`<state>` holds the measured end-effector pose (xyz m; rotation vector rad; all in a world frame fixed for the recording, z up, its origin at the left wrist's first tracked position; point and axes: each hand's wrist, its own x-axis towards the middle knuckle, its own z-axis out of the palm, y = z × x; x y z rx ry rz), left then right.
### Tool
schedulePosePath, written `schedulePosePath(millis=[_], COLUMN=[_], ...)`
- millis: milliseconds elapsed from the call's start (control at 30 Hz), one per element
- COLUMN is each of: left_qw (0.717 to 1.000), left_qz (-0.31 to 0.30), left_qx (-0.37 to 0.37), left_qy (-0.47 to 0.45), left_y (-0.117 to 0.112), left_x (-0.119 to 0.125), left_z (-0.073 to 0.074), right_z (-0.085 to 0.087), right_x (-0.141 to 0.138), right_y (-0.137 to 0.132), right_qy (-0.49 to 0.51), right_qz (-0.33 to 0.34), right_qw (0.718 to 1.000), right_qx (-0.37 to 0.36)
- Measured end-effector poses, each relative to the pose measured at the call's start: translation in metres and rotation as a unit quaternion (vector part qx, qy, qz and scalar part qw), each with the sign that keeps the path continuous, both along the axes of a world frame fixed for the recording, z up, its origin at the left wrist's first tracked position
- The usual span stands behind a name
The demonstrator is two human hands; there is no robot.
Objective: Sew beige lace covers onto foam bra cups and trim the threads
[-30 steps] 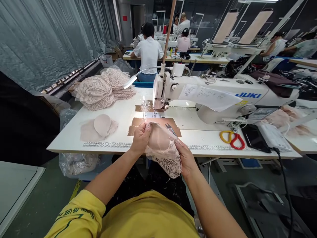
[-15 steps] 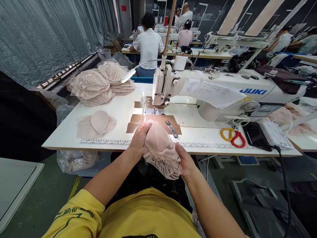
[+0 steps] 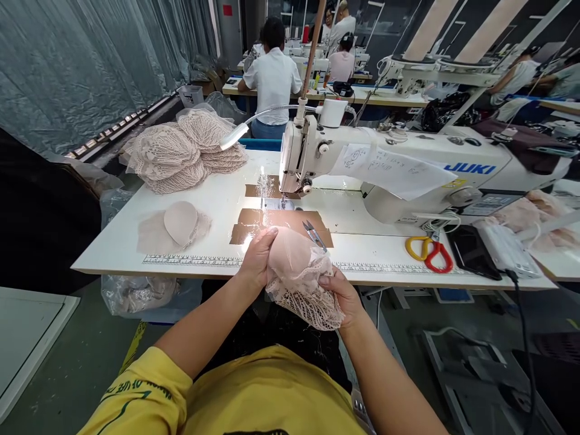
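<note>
Between my two hands, over the table's front edge, is a pale pink bra cup (image 3: 290, 252) with lace (image 3: 308, 302) hanging from its lower side. My left hand (image 3: 257, 257) grips the cup's left edge, thumb on top. On the other side my right hand (image 3: 342, 294) is closed on the lace, with the thumb over it and the other fingers hidden beneath. Thread snips (image 3: 314, 234) lie just beyond the cup, on brown tape (image 3: 281, 219). Another bra cup (image 3: 180, 222) rests on thin mesh fabric at the left of the table.
A white JUKI sewing machine (image 3: 385, 160) stands behind my hands. Stacked lace pieces (image 3: 167, 151) sit at the back left. Scissors with red and yellow handles (image 3: 430, 251) and a black phone-like device (image 3: 473, 251) lie right. Other people sit at machines further back.
My right hand has shifted up onto the lace, its thumb now lying over it. The cup has tipped a little, and the lace is bunched further right.
</note>
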<state>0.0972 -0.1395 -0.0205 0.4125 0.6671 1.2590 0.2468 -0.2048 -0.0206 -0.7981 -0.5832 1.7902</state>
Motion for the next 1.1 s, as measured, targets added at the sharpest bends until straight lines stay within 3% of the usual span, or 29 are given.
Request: schedulePosePath(millis=[200,367,500,600,700,767,833,933,1000,1033,1067,1100], left_qw=[1.0,0.989,0.976,0.966,0.921,0.882,0.853,0.799,0.752,0.737,0.733,0.748], left_qz=[-0.022,-0.142,-0.184,-0.134,-0.019,0.038,0.047,-0.048,-0.14,-0.159,-0.161,-0.135], left_qx=[0.007,0.048,0.105,0.161,0.263,0.308,0.327,0.367,0.406,0.421,0.424,0.406], left_qy=[-0.001,-0.012,0.046,0.149,0.287,0.355,0.404,0.475,0.5,0.504,0.507,0.508], left_y=[-0.002,-0.01,-0.017,-0.016,-0.01,-0.006,-0.006,-0.013,-0.02,-0.023,-0.026,-0.028], left_x=[-0.002,-0.007,-0.009,-0.013,-0.022,-0.028,-0.03,-0.023,-0.016,-0.012,-0.008,-0.005], left_z=[0.005,0.006,0.007,0.007,0.006,0.007,0.01,0.016,0.018,0.017,0.015,0.013], right_z=[-0.009,-0.01,-0.005,-0.004,-0.004,0.001,0.01,0.028,0.036,0.037,0.036,0.034], right_x=[0.004,0.001,-0.003,0.007,0.031,0.048,0.056,0.047,0.033,0.026,0.021,0.017], right_y=[0.006,0.009,0.009,0.01,0.01,0.008,0.006,-0.001,-0.002,-0.001,0.001,0.003], right_qy=[-0.016,-0.01,-0.014,-0.072,-0.185,-0.266,-0.356,-0.477,-0.527,-0.551,-0.576,-0.588], right_qz=[-0.026,-0.029,-0.038,-0.039,-0.007,0.046,0.041,-0.042,-0.051,-0.058,-0.056,-0.065], right_qw=[0.999,0.999,0.999,0.996,0.98,0.956,0.916,0.824,0.766,0.739,0.717,0.704], right_qx=[-0.014,-0.012,0.002,0.024,0.074,0.119,0.182,0.302,0.364,0.382,0.388,0.394])
